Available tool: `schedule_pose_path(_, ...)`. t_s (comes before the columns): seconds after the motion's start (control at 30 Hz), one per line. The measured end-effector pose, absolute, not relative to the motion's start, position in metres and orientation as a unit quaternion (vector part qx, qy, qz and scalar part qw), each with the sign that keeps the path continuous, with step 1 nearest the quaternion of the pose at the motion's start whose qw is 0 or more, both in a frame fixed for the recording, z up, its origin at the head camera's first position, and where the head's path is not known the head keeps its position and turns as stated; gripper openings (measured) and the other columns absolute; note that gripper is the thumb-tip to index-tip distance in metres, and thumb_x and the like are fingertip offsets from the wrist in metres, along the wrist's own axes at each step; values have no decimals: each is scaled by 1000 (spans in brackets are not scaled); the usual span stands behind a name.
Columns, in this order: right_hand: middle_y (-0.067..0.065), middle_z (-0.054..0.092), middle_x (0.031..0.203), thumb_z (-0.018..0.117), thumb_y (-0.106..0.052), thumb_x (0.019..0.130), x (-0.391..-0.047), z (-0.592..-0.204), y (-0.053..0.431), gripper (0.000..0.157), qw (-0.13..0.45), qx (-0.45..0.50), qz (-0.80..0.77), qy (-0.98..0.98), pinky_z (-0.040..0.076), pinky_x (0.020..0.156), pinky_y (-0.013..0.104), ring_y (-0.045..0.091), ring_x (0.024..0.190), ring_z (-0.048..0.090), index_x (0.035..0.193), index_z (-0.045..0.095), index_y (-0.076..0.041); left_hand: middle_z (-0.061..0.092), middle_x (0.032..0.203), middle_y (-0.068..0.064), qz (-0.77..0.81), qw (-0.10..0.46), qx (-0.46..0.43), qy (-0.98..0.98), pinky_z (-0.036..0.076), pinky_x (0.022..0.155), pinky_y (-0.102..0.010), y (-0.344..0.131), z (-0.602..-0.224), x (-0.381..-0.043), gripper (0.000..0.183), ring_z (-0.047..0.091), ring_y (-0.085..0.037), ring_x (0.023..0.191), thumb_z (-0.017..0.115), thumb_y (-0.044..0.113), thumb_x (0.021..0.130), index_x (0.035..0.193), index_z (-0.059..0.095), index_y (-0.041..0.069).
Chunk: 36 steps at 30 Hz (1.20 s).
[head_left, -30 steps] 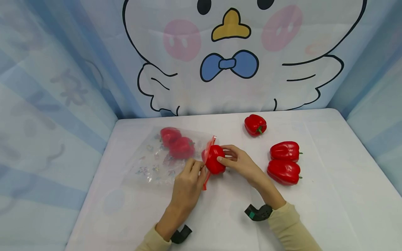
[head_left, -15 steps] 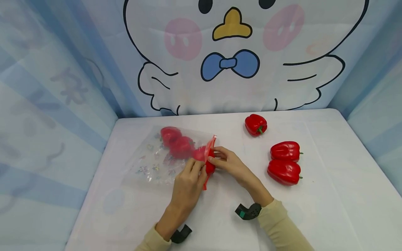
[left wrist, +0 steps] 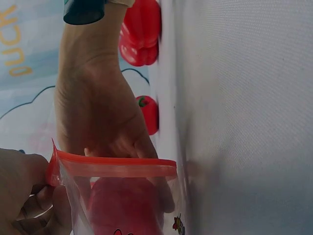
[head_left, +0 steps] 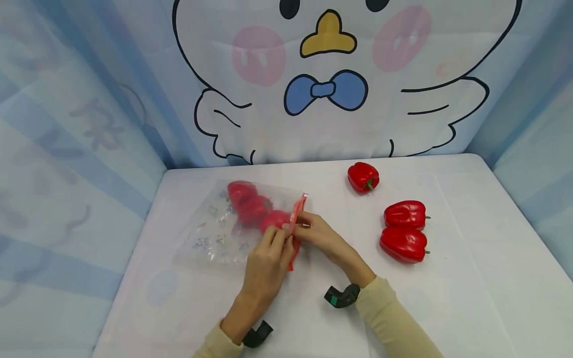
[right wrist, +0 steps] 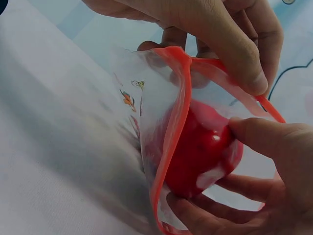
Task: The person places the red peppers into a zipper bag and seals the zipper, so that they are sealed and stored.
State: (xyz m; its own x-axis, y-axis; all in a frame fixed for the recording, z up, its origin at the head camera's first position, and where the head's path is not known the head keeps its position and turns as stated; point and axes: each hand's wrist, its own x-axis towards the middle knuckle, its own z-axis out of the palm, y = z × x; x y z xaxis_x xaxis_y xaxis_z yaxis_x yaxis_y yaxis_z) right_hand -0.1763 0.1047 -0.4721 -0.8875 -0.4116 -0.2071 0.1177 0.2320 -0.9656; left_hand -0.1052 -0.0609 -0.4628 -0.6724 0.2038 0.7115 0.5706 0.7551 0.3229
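A clear zip bag (head_left: pixel 203 233) with a red-edged mouth (head_left: pixel 298 209) lies on the left half of the table, with flower prints on its film. My left hand (head_left: pixel 267 258) pinches the bag's mouth edge between thumb and fingers. Through that mouth reaches my right hand (head_left: pixel 321 237), its fingers and thumb round a red bell pepper (right wrist: pixel 203 147). In the left wrist view, the right fingers are inside the bag, behind its film. Two more red bell peppers (head_left: pixel 254 210) sit deeper in the bag, touching the held one in the head view.
Outside the bag, a red bell pepper (head_left: pixel 363 177) stands near the table's back edge. Two others (head_left: pixel 404 244) lie side by side at the right. A cartoon-printed curtain (head_left: pixel 331 134) rises behind the white table (head_left: pixel 465 298).
My right hand has moved left, carrying the bell pepper from the bag's mouth to inside it. My left hand has stayed on the edge.
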Motion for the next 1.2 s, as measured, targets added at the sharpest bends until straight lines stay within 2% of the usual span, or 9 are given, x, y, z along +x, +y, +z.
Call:
schedule_pose_path(0.3, 15, 65, 134, 66, -28, 96, -183, -471, 95, 48, 228, -103, -608, 753, 52, 95, 34, 24, 116, 59, 136, 62, -2, 61, 91, -7, -268, 341, -220, -874, 55, 55, -22, -63, -462, -105, 22, 60, -14, 62, 80, 2, 88, 109, 72, 1)
schedule_pose_path(0.47, 10, 69, 114, 67, -22, 95, -185, -474, 89, 44, 233, -96, -609, 752, 50, 86, 29, 19, 102, 57, 131, 62, 2, 65, 95, -8, -276, 336, -225, -872, 60, 62, -23, -63, -462, -104, 24, 66, -15, 67, 80, 1, 88, 110, 72, 1)
schedule_pose_path(0.6, 5, 64, 97, 66, -16, 93, -187, -475, 85, 38, 231, -97, -610, 752, 47, 81, 28, 18, 93, 55, 125, 64, 5, 66, 100, -8, -279, 332, -227, -872, 62, 67, -23, -63, -461, -103, 24, 69, -16, 71, 80, 1, 87, 110, 71, 1)
schedule_pose_path(0.67, 6, 66, 100, 65, -15, 93, -187, -476, 83, 39, 228, -102, -611, 751, 48, 86, 30, 19, 97, 56, 127, 64, 4, 66, 101, -8, -279, 331, -227, -872, 62, 68, -24, -63, -460, -103, 25, 70, -16, 71, 80, 0, 87, 111, 71, 1)
schedule_pose_path(0.73, 11, 69, 113, 64, -15, 94, -188, -477, 82, 43, 226, -111, -612, 750, 50, 96, 34, 21, 107, 58, 132, 63, 3, 66, 102, -8, -279, 328, -227, -874, 62, 68, -25, -64, -460, -102, 25, 70, -16, 72, 80, 0, 88, 111, 70, 2)
schedule_pose_path(0.83, 11, 65, 136, 67, -23, 95, -189, -478, 80, 51, 227, -123, -605, 754, 49, 110, 43, 24, 125, 56, 142, 58, -6, 65, 102, -7, -279, 325, -226, -875, 62, 68, -25, -64, -459, -102, 22, 68, -16, 70, 78, 0, 89, 109, 69, 3)
schedule_pose_path(0.9, 11, 62, 143, 69, -28, 95, -190, -478, 79, 54, 226, -133, -594, 761, 49, 112, 48, 26, 132, 54, 145, 58, -11, 65, 101, -7, -279, 326, -227, -874, 62, 68, -25, -64, -460, -102, 19, 69, -16, 71, 77, 1, 90, 107, 69, 3)
schedule_pose_path(1.0, 7, 61, 145, 70, -34, 94, -191, -477, 75, 55, 224, -142, -575, 774, 50, 111, 47, 26, 134, 53, 145, 60, -16, 65, 101, -8, -276, 332, -228, -873, 63, 69, -25, -64, -460, -102, 20, 70, -17, 71, 79, 1, 89, 106, 70, 3)
schedule_pose_path(1.2, 4, 64, 142, 68, -41, 96, -193, -478, 65, 53, 230, -145, -580, 768, 52, 108, 41, 23, 131, 57, 143, 63, -17, 65, 100, -8, -272, 335, -229, -873, 62, 69, -25, -65, -460, -103, 23, 69, -15, 70, 81, 1, 86, 106, 70, 3)
